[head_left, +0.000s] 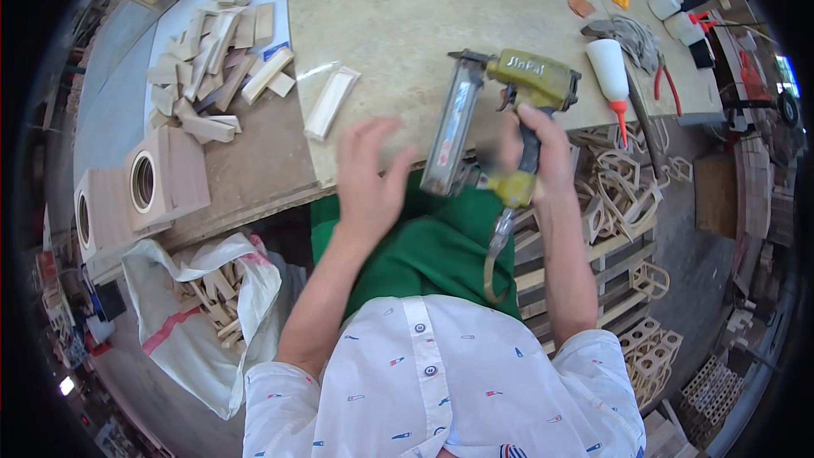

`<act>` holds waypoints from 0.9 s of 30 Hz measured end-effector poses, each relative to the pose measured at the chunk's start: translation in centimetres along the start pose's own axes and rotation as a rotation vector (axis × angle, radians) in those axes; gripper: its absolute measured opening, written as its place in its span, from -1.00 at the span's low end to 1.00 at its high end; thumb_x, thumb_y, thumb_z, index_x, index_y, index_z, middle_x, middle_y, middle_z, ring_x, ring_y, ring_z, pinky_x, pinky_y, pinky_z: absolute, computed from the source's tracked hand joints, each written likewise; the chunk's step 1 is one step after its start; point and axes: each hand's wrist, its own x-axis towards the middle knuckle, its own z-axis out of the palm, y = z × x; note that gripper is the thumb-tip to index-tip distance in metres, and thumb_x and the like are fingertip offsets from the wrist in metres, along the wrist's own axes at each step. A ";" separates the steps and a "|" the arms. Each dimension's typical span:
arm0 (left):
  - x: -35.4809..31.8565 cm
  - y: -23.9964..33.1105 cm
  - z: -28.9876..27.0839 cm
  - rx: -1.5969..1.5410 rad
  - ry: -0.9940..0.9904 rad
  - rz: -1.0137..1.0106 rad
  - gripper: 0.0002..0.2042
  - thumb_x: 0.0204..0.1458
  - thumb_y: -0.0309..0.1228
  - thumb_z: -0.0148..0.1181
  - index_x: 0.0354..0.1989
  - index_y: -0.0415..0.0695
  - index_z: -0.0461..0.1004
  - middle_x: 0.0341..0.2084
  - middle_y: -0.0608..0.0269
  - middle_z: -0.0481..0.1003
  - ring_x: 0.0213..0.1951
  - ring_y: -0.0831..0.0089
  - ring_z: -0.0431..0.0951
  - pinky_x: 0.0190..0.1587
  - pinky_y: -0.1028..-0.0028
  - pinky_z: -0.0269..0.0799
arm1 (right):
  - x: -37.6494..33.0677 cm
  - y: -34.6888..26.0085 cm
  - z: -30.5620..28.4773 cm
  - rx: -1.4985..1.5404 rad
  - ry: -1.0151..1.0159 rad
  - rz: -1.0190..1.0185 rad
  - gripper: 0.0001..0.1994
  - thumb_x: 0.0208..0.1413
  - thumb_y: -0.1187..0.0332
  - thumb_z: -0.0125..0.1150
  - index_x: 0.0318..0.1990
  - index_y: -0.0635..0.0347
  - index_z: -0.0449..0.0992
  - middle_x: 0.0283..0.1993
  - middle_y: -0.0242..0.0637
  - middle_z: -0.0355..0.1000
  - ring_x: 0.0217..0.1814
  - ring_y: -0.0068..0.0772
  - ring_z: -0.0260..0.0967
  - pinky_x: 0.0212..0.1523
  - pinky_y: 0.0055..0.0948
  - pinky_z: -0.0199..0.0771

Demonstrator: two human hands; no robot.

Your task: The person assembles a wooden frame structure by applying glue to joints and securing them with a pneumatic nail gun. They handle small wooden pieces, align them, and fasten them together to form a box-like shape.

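My right hand (547, 148) is wrapped round the dark grip of an olive-green pneumatic nail gun (534, 75), its long silver magazine slanting down on the left side. An air hose (494, 259) hangs from the base of the handle. Over the bench's front edge, my left hand (370, 171) is blurred by motion, its fingers apart and nothing in them. Just beyond it a small pale wooden piece with raised edges (331, 103) lies on the bench top (381, 17).
Loose wood offcuts (203, 59) are heaped at the left, near wooden blocks with round holes (170, 176). A white sack of scraps (186, 343) stands below. At right lie a white glue bottle (607, 68), red-handled pliers (667, 85) and a grey cloth (632, 38). Wooden frames (619, 191) fill a rack below.
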 end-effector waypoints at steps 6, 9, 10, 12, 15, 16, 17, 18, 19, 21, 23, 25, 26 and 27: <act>3.3 -4.3 -5.3 0.461 -0.094 -0.125 -0.55 -0.09 -0.44 0.28 0.03 -0.23 0.37 -0.07 0.01 0.41 0.01 0.04 0.35 0.09 0.22 0.26 | 6.6 -3.4 -2.7 -0.021 -0.034 0.045 -0.85 0.14 0.38 0.16 -0.31 0.21 0.32 -0.48 -0.36 0.30 -0.57 -0.57 0.24 -0.63 -0.56 0.33; 3.9 -5.2 -5.3 0.413 -0.187 -0.199 -0.53 -0.09 -0.41 0.28 0.03 -0.25 0.36 -0.08 -0.01 0.42 0.00 0.05 0.38 0.07 0.22 0.28 | 8.8 -5.2 -3.7 -0.059 -0.054 0.039 -0.85 0.14 0.38 0.18 -0.30 0.20 0.32 -0.47 -0.34 0.32 -0.57 -0.55 0.26 -0.61 -0.56 0.38; 4.0 -5.3 -5.2 0.430 -0.196 -0.196 -0.53 -0.09 -0.41 0.28 0.03 -0.26 0.36 -0.09 -0.01 0.42 -0.01 0.05 0.38 0.06 0.22 0.29 | 9.2 -5.8 -3.8 -0.089 -0.038 0.026 -0.84 0.13 0.38 0.18 -0.30 0.21 0.32 -0.47 -0.34 0.32 -0.57 -0.55 0.27 -0.60 -0.55 0.39; 4.3 -5.2 -4.9 0.459 -0.213 -0.190 -0.53 -0.09 -0.40 0.28 0.02 -0.27 0.36 -0.10 -0.02 0.43 -0.02 0.05 0.40 0.05 0.23 0.30 | 9.3 -6.4 -3.5 -0.237 0.031 -0.041 -0.82 0.12 0.38 0.21 -0.28 0.25 0.35 -0.46 -0.31 0.35 -0.53 -0.50 0.34 -0.57 -0.54 0.45; 4.7 -5.3 -4.6 0.511 -0.229 -0.223 -0.56 -0.09 -0.40 0.27 0.00 -0.26 0.37 -0.11 -0.02 0.44 -0.03 0.07 0.41 0.04 0.23 0.31 | 8.6 -7.3 -2.9 -0.540 0.165 -0.125 -0.79 0.11 0.35 0.22 -0.27 0.30 0.37 -0.44 -0.28 0.38 -0.49 -0.46 0.40 -0.53 -0.49 0.48; 4.8 -5.2 -4.5 0.522 -0.240 -0.221 -0.57 -0.09 -0.40 0.27 -0.01 -0.26 0.37 -0.12 -0.01 0.44 -0.03 0.07 0.42 0.03 0.23 0.32 | 8.5 -7.5 -3.3 -0.607 0.157 -0.132 -0.77 0.12 0.34 0.21 -0.22 0.32 0.38 -0.40 -0.25 0.41 -0.46 -0.44 0.41 -0.47 -0.47 0.50; 5.0 -5.2 -4.6 0.532 -0.251 -0.219 -0.58 -0.09 -0.40 0.26 -0.02 -0.26 0.38 -0.12 -0.01 0.45 -0.04 0.08 0.42 0.03 0.23 0.33 | 8.5 -7.7 -4.0 -0.674 0.149 -0.138 -0.75 0.12 0.33 0.20 -0.17 0.35 0.39 -0.37 -0.23 0.43 -0.43 -0.41 0.43 -0.41 -0.45 0.51; 5.1 -5.1 -4.6 0.544 -0.262 -0.219 -0.58 -0.09 -0.40 0.26 -0.03 -0.25 0.38 -0.13 -0.01 0.45 -0.04 0.09 0.43 0.02 0.23 0.33 | 8.3 -7.7 -4.0 -0.741 0.138 -0.143 -0.71 0.13 0.32 0.19 -0.12 0.37 0.41 -0.33 -0.20 0.45 -0.40 -0.39 0.45 -0.35 -0.43 0.53; 5.1 -5.2 -4.6 0.543 -0.257 -0.215 -0.59 -0.09 -0.41 0.26 -0.04 -0.25 0.38 -0.14 -0.01 0.45 -0.05 0.08 0.43 0.01 0.23 0.34 | 8.1 -7.9 -3.9 -0.970 0.190 -0.204 -0.70 0.10 0.34 0.20 -0.12 0.40 0.41 -0.34 -0.20 0.45 -0.39 -0.38 0.45 -0.31 -0.41 0.51; 5.2 -5.2 -4.7 0.543 -0.245 -0.203 -0.61 -0.10 -0.43 0.25 -0.06 -0.24 0.39 -0.16 -0.01 0.46 -0.06 0.07 0.44 -0.01 0.21 0.35 | 7.4 -8.2 -3.3 -1.425 0.294 -0.332 -0.68 0.05 0.37 0.22 -0.14 0.45 0.42 -0.37 -0.18 0.44 -0.37 -0.34 0.44 -0.23 -0.37 0.48; 4.7 -5.5 -4.6 0.509 -0.198 -0.155 -0.63 -0.08 -0.45 0.25 -0.06 -0.25 0.40 -0.19 0.01 0.49 -0.11 0.13 0.48 -0.04 0.26 0.38 | 6.4 -7.2 -3.3 -1.661 0.354 -0.832 -0.65 0.03 0.36 0.23 -0.10 0.45 0.43 -0.34 -0.17 0.46 -0.32 -0.35 0.44 -0.20 -0.40 0.45; 4.5 -5.1 -4.6 0.342 -0.152 -0.199 -0.64 -0.07 -0.47 0.25 -0.06 -0.26 0.41 -0.22 0.06 0.51 -0.17 0.23 0.50 -0.07 0.32 0.40 | 4.2 -6.1 -0.6 -1.501 0.297 -0.905 -0.65 0.03 0.35 0.24 -0.08 0.42 0.47 -0.30 -0.20 0.48 -0.28 -0.41 0.42 -0.20 -0.45 0.44; 4.1 -4.2 -4.6 0.191 -0.141 -0.264 -0.65 -0.06 -0.48 0.25 -0.06 -0.27 0.42 -0.24 0.09 0.52 -0.21 0.29 0.51 -0.09 0.36 0.40 | 2.2 -4.9 2.3 -1.239 0.223 -0.711 -0.66 0.04 0.33 0.24 -0.08 0.40 0.49 -0.27 -0.23 0.49 -0.26 -0.46 0.42 -0.21 -0.47 0.44; 3.9 -2.9 -4.3 0.024 -0.141 -0.319 -0.65 -0.06 -0.49 0.26 -0.06 -0.28 0.42 -0.25 0.13 0.53 -0.24 0.35 0.52 -0.11 0.39 0.41 | 0.9 -3.3 3.7 -0.922 0.121 -0.523 -0.67 0.07 0.34 0.24 -0.03 0.32 0.51 -0.23 -0.30 0.49 -0.21 -0.55 0.41 -0.21 -0.52 0.45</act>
